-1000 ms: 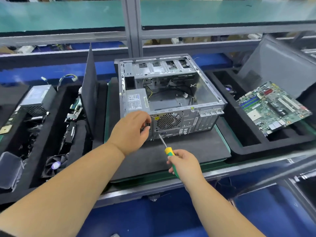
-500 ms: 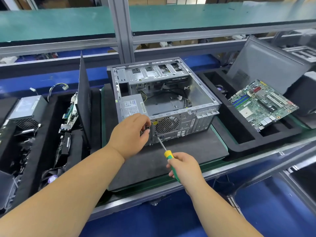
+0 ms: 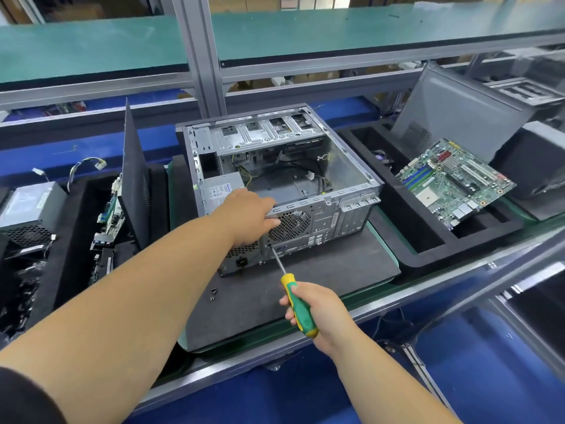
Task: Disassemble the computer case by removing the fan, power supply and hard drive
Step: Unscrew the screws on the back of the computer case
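case [image 3: 305, 191] on mat [image 3: 321, 270] centre | psu [image 3: 223, 188] in case near-left | motherboard [image 3: 455, 182] in tray [image 3: 428, 240] right | spare psu [image 3: 30, 206] far left | screws [image 3: 213, 293] on mat before case

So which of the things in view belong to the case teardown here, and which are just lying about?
In the job:
- computer case
- power supply inside it
- rear fan grille
- screwdriver, gripped by right hand, tip at the back panel
- left hand, resting on the case's rear edge
- loose screws on the mat

Lying about:
- motherboard in the right tray
- second power supply, far left
- side panel, leaning
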Tool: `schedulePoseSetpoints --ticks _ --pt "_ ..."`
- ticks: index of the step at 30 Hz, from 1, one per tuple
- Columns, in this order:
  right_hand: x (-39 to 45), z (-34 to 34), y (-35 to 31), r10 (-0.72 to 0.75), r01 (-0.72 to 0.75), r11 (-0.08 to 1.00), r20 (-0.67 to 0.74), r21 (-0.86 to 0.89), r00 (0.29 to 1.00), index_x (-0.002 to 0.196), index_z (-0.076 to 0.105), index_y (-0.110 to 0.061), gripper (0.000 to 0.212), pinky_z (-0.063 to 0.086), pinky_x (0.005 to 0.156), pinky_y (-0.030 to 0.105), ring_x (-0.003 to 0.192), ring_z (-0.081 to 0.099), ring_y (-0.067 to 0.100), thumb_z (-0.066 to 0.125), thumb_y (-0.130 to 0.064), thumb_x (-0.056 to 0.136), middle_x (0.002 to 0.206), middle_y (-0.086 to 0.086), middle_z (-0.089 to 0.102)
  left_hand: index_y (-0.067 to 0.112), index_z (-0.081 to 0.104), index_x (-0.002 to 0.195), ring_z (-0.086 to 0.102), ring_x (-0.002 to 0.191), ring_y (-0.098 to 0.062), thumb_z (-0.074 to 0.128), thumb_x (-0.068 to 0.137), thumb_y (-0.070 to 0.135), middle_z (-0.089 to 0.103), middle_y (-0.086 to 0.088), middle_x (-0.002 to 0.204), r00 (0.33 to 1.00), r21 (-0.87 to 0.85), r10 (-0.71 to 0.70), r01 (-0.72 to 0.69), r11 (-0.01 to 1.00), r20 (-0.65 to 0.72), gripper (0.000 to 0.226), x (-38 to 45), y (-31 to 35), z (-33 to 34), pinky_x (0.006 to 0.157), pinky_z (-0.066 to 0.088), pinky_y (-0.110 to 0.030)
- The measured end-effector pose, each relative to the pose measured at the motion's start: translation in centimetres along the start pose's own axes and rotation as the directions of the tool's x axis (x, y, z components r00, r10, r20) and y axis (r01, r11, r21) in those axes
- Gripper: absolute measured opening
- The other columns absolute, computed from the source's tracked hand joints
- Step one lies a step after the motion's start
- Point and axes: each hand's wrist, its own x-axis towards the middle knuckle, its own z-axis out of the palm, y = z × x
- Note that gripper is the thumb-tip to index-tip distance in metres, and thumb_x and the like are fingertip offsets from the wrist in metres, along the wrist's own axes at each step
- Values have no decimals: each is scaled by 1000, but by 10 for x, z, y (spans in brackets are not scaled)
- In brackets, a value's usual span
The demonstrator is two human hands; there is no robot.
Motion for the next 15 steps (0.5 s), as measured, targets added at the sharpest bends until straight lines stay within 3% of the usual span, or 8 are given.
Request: schedulePoseSetpoints --ticks 3,7,12,13,15 --pt "3 -1 8 -21 20 999 -31 -47 999 108 67 -8 18 50 56 28 58 59 15 54 -14 100 82 6 73 24 41 86 40 82 -20 45 98 48 40 8 70 1000 -83 7 -6 996 13 26 2 -5 1 98 28 -37" --pt "5 2 11 -94 64 968 -115 -241 989 111 71 -20 19 49 54 22 56 58 9 59 -16 97 78 -4 72 24 42 88 38 84 -19 47 98 46 40 9 71 1000 -117 4 -3 993 9 24 3 -5 2 105 25 -37" --pt "4 5 10 -322 120 733 -187 -669 928 124 67 -30 32 45 60 18 74 64 9 66 -29 92 86 -13 67 24 45 92 38 86 -19 46 98 47 40 9 72 1000 -147 8 -9 989 -12 23 3 -7 3 107 23 -36" --pt "3 6 8 -329 124 728 -185 -674 926 121 68 -29 29 47 61 20 74 65 9 65 -30 92 85 -12 68 24 45 93 38 87 -18 46 98 47 40 10 72 1000 -149 11 -13 989 -16 23 3 -7 4 109 22 -36" --pt "2 11 1 -219 65 829 -216 -555 952 104 71 -23 19 51 60 26 66 64 10 61 -35 94 79 -6 69 25 45 93 38 88 -18 46 98 47 40 10 72 999 -155 17 -21 988 -30 23 3 -7 5 109 21 -36"
